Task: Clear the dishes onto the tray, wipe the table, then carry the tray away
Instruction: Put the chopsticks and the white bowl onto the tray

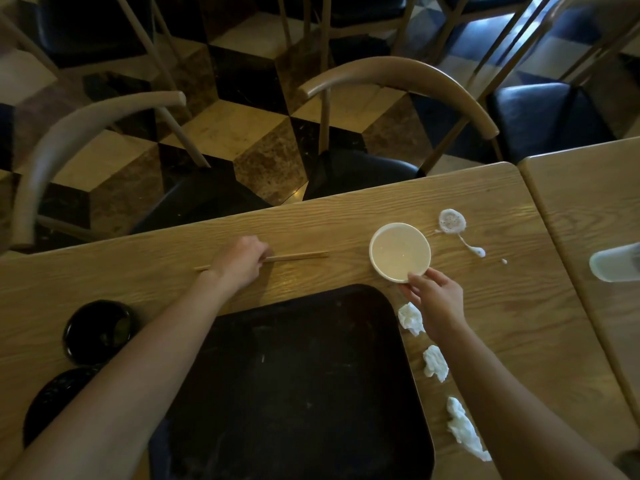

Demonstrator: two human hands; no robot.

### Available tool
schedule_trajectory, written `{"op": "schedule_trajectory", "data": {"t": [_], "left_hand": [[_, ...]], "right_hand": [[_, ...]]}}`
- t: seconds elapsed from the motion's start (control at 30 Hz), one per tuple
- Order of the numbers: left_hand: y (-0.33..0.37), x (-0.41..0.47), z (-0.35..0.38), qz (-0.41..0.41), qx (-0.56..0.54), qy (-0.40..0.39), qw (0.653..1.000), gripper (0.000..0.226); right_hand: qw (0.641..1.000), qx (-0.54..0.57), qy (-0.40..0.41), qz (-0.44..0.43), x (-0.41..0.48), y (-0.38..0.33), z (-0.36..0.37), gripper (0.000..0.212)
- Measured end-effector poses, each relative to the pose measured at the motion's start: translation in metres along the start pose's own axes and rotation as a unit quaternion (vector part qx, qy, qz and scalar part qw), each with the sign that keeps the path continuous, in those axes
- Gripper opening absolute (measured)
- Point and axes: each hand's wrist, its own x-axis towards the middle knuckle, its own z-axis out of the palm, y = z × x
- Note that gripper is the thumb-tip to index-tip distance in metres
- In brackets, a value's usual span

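Note:
A dark tray (294, 375) lies on the wooden table (346, 216) in front of me, with nothing on it. My left hand (239, 261) is closed over a pair of wooden chopsticks (298, 256) lying on the table beyond the tray. My right hand (434, 294) pinches the near rim of a small white bowl (400, 251), which stands on the table past the tray's far right corner. Two black dishes (98, 330) (55, 400) sit at the left of the tray. Three crumpled white napkins (410, 318) (434, 362) (464, 427) lie along the tray's right side.
A white spill (452, 221) with a trail of drops marks the table right of the bowl. A translucent cup (613, 266) stands on the adjoining table (588, 202) at the right. Two chairs with curved backs (398, 74) (86, 126) face the far edge.

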Motion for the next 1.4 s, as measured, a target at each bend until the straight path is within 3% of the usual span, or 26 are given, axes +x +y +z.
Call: {"op": "schedule_trajectory", "data": {"t": [0.1, 0.27, 0.37, 0.73, 1.0, 1.2, 1.4], "left_hand": [[-0.003, -0.001, 0.002, 0.017, 0.011, -0.006, 1.000, 0.012], [-0.004, -0.002, 0.004, 0.019, 0.019, -0.011, 1.000, 0.013], [-0.005, -0.005, 0.003, 0.018, 0.018, -0.003, 1.000, 0.012], [-0.008, -0.041, -0.006, 0.033, 0.028, 0.024, 0.999, 0.018], [0.003, -0.082, 0.011, 0.037, 0.014, 0.018, 0.999, 0.019], [0.012, -0.113, 0.038, 0.054, 0.041, -0.007, 0.998, 0.020], [0.023, -0.130, 0.056, 0.040, 0.056, 0.008, 0.998, 0.038]], "right_hand": [[1.000, -0.006, 0.011, -0.001, 0.000, 0.000, 0.002, 0.046], [0.999, -0.032, 0.026, 0.000, 0.000, -0.005, 0.003, 0.021], [0.999, -0.047, 0.025, -0.005, 0.000, -0.007, 0.003, 0.032], [0.999, -0.047, -0.011, -0.016, -0.020, -0.011, 0.008, 0.038], [0.997, -0.053, -0.045, -0.024, -0.047, -0.010, 0.018, 0.024], [0.995, -0.074, -0.070, -0.007, -0.064, 0.010, 0.017, 0.043], [0.991, -0.104, -0.078, 0.003, -0.074, 0.031, 0.013, 0.045]]}}
